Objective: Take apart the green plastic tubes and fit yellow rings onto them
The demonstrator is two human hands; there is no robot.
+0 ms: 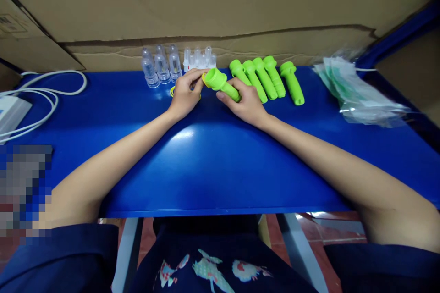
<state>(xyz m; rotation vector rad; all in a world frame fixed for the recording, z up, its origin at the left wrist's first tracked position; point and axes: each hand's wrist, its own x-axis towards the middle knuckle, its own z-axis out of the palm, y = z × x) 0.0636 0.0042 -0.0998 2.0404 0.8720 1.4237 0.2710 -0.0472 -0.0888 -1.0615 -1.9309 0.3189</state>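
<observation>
My right hand (245, 102) grips a lime-green plastic torch body (222, 83) by its handle, the wide open end tilted up and to the left. My left hand (185, 91) has its fingers pinched at that open end, on a small yellow ring at the rim. Another yellow ring (172, 91) lies on the blue table (206, 164) just left of my left hand. Several more green torch bodies (266, 78) lie side by side to the right of my hands.
Clear plastic caps (161, 67) and smaller white-tipped clear parts (200, 58) stand at the back of the table. A pile of plastic bags (357, 93) lies far right. White cables (48, 96) and a white box (10, 112) sit far left. Cardboard (220, 4) walls the back.
</observation>
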